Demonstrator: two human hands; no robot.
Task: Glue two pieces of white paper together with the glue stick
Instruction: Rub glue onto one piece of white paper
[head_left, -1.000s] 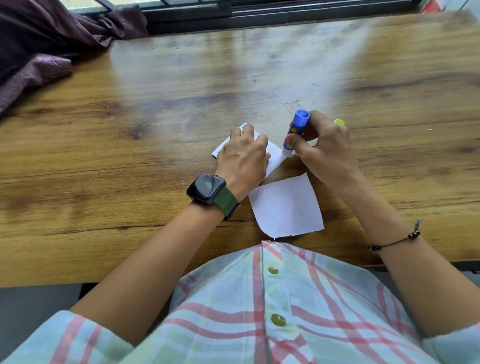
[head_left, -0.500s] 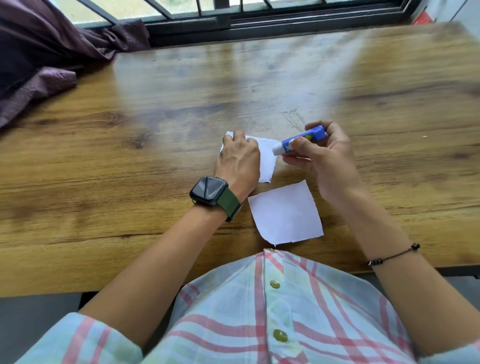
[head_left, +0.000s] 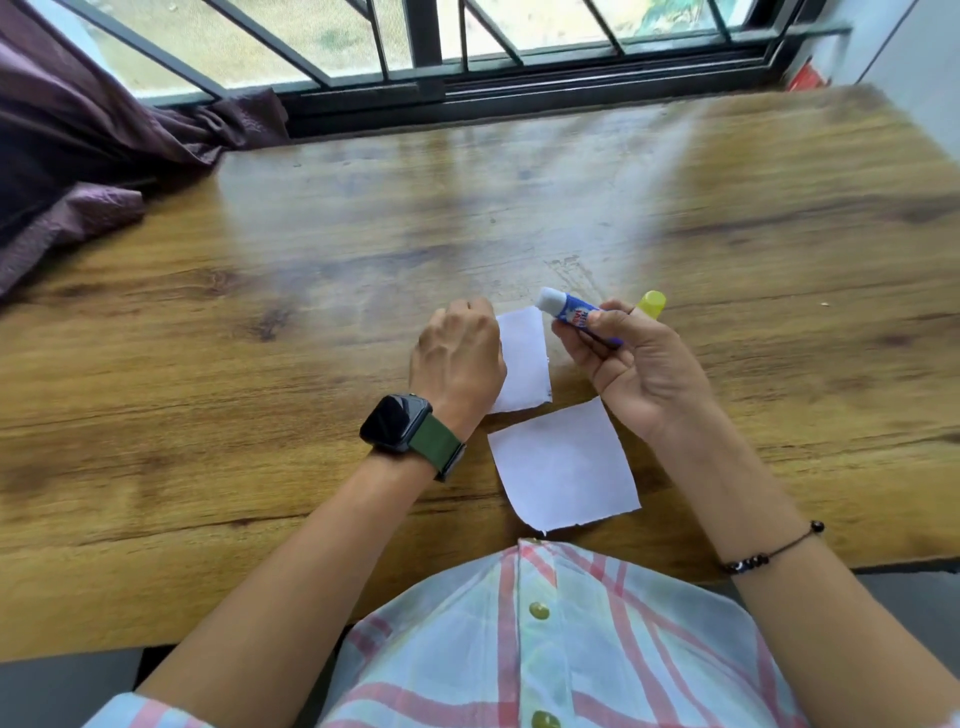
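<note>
I see the glue stick (head_left: 569, 313) uncapped, white tip exposed, gripped in my right hand (head_left: 631, 364) just above the far paper (head_left: 524, 358). My left hand (head_left: 457, 358) lies flat, pinning that sheet to the surface (head_left: 260, 312). The near paper (head_left: 563, 462) lies apart, so joining the 2 remains undone.

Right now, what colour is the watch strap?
Green, on the left wrist; the watch strap shows clearest in the head view.
</note>
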